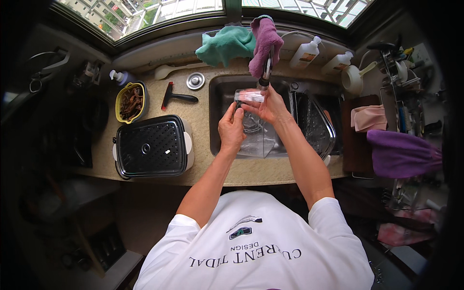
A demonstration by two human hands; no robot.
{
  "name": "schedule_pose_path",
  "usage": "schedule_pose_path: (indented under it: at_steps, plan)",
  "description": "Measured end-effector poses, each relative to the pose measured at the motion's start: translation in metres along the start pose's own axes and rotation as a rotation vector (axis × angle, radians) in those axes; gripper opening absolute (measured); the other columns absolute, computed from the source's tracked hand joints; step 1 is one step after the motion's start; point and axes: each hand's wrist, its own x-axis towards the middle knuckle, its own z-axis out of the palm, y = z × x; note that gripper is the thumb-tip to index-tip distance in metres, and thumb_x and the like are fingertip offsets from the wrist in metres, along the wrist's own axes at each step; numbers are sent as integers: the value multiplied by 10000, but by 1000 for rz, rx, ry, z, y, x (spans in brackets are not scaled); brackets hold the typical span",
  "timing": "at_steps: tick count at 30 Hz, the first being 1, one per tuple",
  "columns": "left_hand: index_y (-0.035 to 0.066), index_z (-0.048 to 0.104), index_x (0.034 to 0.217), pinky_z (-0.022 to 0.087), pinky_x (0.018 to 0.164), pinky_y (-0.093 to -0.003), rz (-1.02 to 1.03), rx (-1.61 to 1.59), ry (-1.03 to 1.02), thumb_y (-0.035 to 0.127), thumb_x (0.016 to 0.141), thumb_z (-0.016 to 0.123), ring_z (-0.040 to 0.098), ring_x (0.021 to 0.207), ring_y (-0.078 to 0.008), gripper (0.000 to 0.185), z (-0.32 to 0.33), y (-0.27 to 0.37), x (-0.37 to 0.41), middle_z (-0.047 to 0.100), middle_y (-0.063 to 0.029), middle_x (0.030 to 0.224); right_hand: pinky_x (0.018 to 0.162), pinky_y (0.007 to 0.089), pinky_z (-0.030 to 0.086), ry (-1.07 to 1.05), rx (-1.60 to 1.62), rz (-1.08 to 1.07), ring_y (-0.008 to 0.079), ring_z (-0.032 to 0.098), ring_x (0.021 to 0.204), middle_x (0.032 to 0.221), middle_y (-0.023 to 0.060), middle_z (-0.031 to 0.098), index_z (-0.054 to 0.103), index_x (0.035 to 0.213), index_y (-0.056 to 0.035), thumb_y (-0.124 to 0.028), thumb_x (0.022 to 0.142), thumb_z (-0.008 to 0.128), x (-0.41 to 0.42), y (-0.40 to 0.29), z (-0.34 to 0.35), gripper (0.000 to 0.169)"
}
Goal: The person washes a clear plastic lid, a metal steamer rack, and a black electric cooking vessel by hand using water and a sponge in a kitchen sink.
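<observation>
Over the left basin of the steel sink (214,108), my two hands hold a clear, see-through container (249,95) tilted under the faucet (267,69). My left hand (232,130) grips its near left end, where a small dark part shows at the fingertips. My right hand (272,107) is around its right side, close below the faucet's spout, with fingers seen through the clear wall. Beneath my hands, a larger clear piece (250,146) lies in the basin. Whether the container is glass or plastic, I cannot tell.
Left on the counter are a black-lidded appliance (146,146), a yellow basket (119,105) of brown dried pieces, a squeegee (183,97) and a sink stopper (195,81). A clear lid (319,123) leans in the right basin. Cloths (226,45) hang behind the sink, near pump bottles (305,54).
</observation>
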Motion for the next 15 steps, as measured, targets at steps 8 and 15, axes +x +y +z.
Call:
schedule_pose_path:
  at_steps: [8, 15]
  plan:
    - [40, 600, 1152, 467, 491, -224, -139, -42, -222, 342, 1046, 414, 573, 587, -105, 370, 27, -4, 30, 606, -18, 741, 641, 350, 597, 267, -535, -135, 253, 709, 803, 911, 156, 690, 553, 1093, -19, -332, 1009, 490, -56, -15, -12, 330]
    - [-79, 493, 1082, 634, 734, -356, -604, -498, -429, 245, 1056, 305, 709, 868, -281, 376, 57, -17, 108, 659, -206, 976, 393, 211, 423, 352, -636, -328, 148, 603, 448, 596, 46, 617, 580, 873, -58, -304, 987, 546, -84, -9, -17, 272]
